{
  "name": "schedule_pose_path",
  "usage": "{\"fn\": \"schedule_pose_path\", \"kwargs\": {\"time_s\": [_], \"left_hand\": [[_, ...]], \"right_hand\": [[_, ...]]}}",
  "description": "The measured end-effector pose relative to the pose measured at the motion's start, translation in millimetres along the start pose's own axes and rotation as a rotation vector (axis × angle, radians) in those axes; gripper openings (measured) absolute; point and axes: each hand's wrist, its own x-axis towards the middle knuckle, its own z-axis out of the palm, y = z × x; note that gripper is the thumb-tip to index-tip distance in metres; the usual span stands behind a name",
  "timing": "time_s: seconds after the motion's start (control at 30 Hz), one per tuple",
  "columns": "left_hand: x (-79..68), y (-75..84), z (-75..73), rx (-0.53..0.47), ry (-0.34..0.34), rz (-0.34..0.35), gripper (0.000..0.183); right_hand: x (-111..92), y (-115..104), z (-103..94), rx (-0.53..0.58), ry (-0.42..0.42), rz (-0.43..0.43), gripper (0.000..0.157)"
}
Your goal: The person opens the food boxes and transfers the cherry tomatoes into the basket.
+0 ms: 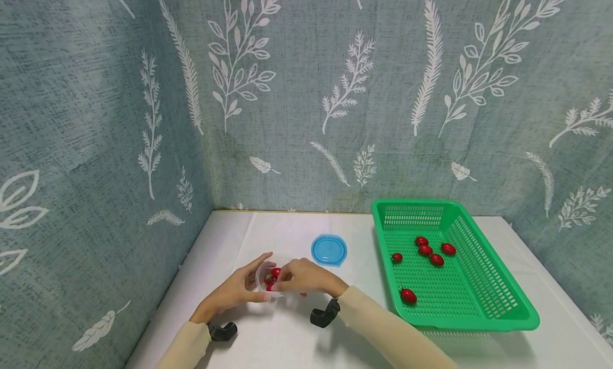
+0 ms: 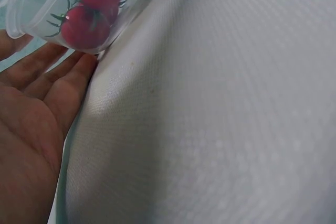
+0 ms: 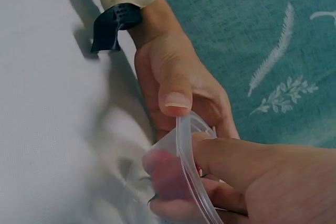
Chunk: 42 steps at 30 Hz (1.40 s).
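A clear plastic container (image 1: 261, 277) with several red cherry tomatoes (image 1: 268, 279) inside stands on the white table. My left hand (image 1: 239, 286) grips it from the left, fingers around the far side and thumb at the near rim. In the left wrist view, green stems show on the tomatoes (image 2: 86, 27) through the wall. My right hand (image 1: 306, 277) reaches over the rim with its fingers down inside. The right wrist view shows those fingers about a red tomato (image 3: 168, 174), partly hidden by the cloudy wall. A blue lid (image 1: 329, 249) lies behind the container.
A green plastic basket (image 1: 479, 324) stands at the right, with several red tomatoes (image 1: 425, 250) scattered in it. Grey-green leaf-patterned cloth (image 1: 306, 92) hangs behind and to the left. Black wrist mounts (image 1: 325, 313) sit under both forearms.
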Motion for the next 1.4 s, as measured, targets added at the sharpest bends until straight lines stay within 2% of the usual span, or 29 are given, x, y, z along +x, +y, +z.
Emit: {"fn": "schedule_pose_path", "kwargs": {"time_s": [0.17,0.4,0.53,0.83,1.07,1.2,1.4], "left_hand": [[0.2,0.8,-0.2,-0.004,-0.003,0.01,0.106],[0.7,-0.2,-0.5,-0.006,-0.004,0.014,0.105],[1.1,-0.6,-0.5,-0.001,0.003,0.006,0.105],[1.4,-2.5,-1.1,0.024,0.004,0.018,0.103],[2.7,-3.2,-0.2,0.052,0.026,-0.024,0.103],[2.9,-2.5,0.3,0.048,0.033,-0.034,0.104],[3.2,-1.9,0.0,0.053,0.039,-0.031,0.104]], "right_hand": [[-1.0,1.7,-2.8,0.063,0.028,-0.032,0.012],[-4.8,-0.5,-8.3,0.062,0.037,-0.022,0.012],[-6.1,-1.7,-11.0,0.027,0.036,-0.035,0.009],[-8.8,-2.6,-14.8,-0.096,0.087,-0.11,0.012],[-20.4,-8.8,-22.7,-0.148,0.137,-0.148,0.016],[-26.9,-11.8,-29.8,-0.143,0.164,-0.143,0.017],[-35.8,-14.5,-42.1,-0.137,0.185,-0.077,0.014]]}}
